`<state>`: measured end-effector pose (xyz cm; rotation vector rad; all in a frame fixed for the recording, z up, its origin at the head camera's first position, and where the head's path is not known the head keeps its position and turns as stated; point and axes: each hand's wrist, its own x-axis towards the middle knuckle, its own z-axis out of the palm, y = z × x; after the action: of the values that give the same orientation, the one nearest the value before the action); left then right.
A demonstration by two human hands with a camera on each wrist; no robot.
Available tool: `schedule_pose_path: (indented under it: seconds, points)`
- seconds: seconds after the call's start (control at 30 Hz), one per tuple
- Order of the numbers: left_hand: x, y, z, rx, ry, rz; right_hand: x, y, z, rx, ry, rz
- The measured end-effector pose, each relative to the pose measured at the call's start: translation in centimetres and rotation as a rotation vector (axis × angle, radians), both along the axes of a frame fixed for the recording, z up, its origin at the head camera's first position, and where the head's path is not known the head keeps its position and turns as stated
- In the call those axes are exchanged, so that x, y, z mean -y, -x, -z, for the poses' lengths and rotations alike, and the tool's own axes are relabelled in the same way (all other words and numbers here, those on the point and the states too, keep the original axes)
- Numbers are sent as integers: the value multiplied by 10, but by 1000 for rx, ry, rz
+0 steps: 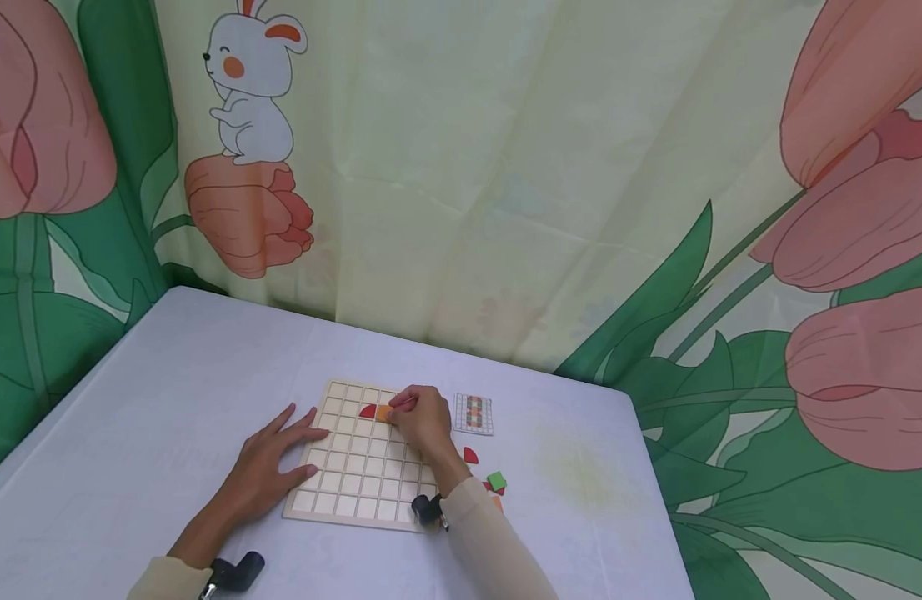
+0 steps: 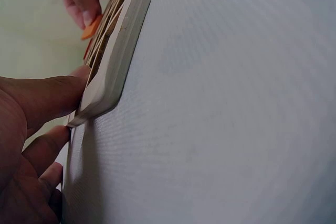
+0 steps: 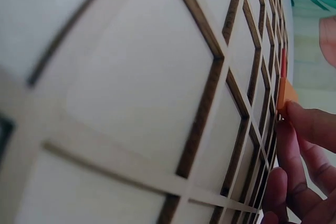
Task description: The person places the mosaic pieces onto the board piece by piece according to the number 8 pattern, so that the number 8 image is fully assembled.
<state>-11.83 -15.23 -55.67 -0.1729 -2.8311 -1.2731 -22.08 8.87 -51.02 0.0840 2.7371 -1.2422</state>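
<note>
A wooden grid board (image 1: 367, 484) with square cells lies on the table. My right hand (image 1: 423, 418) pinches an orange square tile (image 1: 383, 413) at the board's far part, directly beside a red quarter-circle tile (image 1: 368, 412). In the right wrist view the orange tile (image 3: 286, 95) is tilted, with thumb and finger at its near edge. My left hand (image 1: 269, 467) lies spread at the board's left side, its thumb and fingertips touching the rim. The left wrist view shows the left thumb (image 2: 52, 95) against the board's corner.
Right of the board lies a pattern card (image 1: 473, 414) with a printed coloured grid. Below it are another red quarter-circle tile (image 1: 471, 455), a green square tile (image 1: 496, 481) and partly hidden red and orange pieces. A white cloth covers the table (image 1: 581, 517); a printed curtain (image 1: 461, 183) hangs behind.
</note>
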Motion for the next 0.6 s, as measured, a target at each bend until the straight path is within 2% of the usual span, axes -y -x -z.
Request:
schedule_pose_path:
  seconds: [0.3, 0.6]
  points:
    - [0, 1, 0, 6, -7, 3, 3, 1, 1, -21, -62, 12]
    - [-1, 0, -1, 7, 1, -6, 4, 1, 3, -57, -106, -12]
